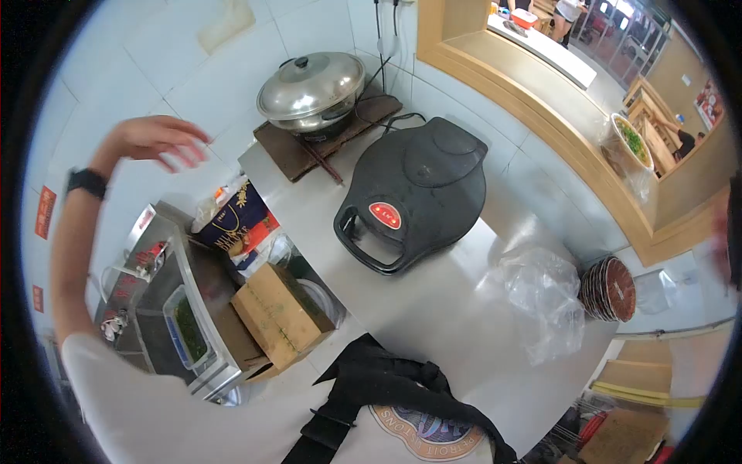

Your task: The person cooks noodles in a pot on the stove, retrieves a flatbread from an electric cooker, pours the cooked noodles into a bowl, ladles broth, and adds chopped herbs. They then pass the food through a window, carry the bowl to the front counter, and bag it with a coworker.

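While the griddle (423, 182) lies closed, the blurred left hand (158, 139) apparently hovers.

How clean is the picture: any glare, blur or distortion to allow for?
Head view: fisheye curves the scene, corners black; head view: bright reflections on the counter and lid; head view: left hand softened by slight blur, black cooker fairly sharp.

Kitchen | steel sink (147, 325) | lidded pan (313, 89) | wood-framed hatch (541, 139) | blurred room (610, 76) beyond, possibly dining
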### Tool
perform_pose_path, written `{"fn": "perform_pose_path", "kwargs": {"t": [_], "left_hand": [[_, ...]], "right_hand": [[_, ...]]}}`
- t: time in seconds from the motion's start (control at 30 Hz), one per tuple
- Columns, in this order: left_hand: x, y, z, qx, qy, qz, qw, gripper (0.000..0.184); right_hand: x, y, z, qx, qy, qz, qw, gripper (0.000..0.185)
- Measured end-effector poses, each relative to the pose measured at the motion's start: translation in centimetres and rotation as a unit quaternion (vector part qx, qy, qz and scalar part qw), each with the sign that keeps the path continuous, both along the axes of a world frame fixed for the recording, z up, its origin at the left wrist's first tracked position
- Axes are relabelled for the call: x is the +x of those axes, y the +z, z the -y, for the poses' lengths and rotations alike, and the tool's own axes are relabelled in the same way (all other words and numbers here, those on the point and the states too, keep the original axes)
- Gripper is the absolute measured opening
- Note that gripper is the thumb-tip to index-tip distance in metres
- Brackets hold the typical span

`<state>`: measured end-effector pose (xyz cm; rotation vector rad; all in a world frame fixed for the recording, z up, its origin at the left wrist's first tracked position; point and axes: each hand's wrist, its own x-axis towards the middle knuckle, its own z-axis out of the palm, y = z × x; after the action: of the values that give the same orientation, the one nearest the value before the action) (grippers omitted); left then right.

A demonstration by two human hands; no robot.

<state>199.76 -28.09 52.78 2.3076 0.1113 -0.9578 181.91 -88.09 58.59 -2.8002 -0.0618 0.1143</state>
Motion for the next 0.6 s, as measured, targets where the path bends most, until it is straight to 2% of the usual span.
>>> {"fn": "perform_pose_path", "kwargs": {"t": [0.03,0.07,0.1,0.13,0.17,0.2,0.23,0.3,0.37,0.4,0.47,0.53,0.6], "left_hand": [[1.8,-4.8,-0.7,-0.004,-0.026,-0.003,1.0,0.056],[3.4,-10.8,-1.2,-0.03,-0.074,0.058,0.995,0.045],[5.1,-17.6,0.1,-0.082,-0.202,0.131,0.967,0.033],[3.3,-21.9,3.6,-0.182,-0.219,0.188,0.94,0.023],[0.8,-23.6,8.4,-0.261,-0.239,0.188,0.916,0.02],[-1.7,-24.9,12.1,-0.369,-0.174,0.112,0.906,0.018],[-3.6,-26.2,14.8,-0.44,-0.16,0.122,0.875,0.019],[-7.3,-25.7,18.7,-0.56,-0.055,0.071,0.823,0.023],[-9.7,-24.5,20.8,-0.629,-0.009,0.042,0.776,0.033],[-10.7,-24.0,21.5,-0.631,0.002,0.043,0.775,0.033],[-12.2,-23.1,22.1,-0.693,0.057,0.08,0.714,0.041],[-13.1,-23.0,21.1,-0.682,0.091,0.128,0.715,0.043],[-13.8,-22.8,18.6,-0.654,0.137,0.193,0.719,0.045]], "right_hand": [[2.9,-5.4,-1.1,0.058,0.04,-0.021,0.997,0.019],[4.7,-6.6,-8.2,0.191,0.091,-0.155,0.965,0.021],[5.7,-10.2,-10.5,0.315,0.106,-0.176,0.927,0.023],[6.1,-13.4,-12.3,0.477,0.1,-0.217,0.846,0.019],[6.2,-16.7,-13.9,0.613,0.113,-0.232,0.747,0.018],[6.3,-19.4,-15.2,0.734,0.12,-0.243,0.623,0.018],[6.7,-21.4,-16.3,0.732,0.11,-0.249,0.624,0.018],[6.1,-24.3,-18.1,0.857,0.107,-0.238,0.445,0.018],[5.8,-25.5,-19.5,0.865,0.096,-0.245,0.427,0.019],[6.0,-25.6,-20.2,0.869,0.108,-0.25,0.413,0.02],[6.5,-25.6,-21.6,0.86,0.132,-0.265,0.416,0.018],[7.0,-25.9,-23.9,0.851,0.165,-0.289,0.407,0.016],[7.4,-26.7,-27.6,0.776,0.23,-0.253,0.53,0.011]]}}
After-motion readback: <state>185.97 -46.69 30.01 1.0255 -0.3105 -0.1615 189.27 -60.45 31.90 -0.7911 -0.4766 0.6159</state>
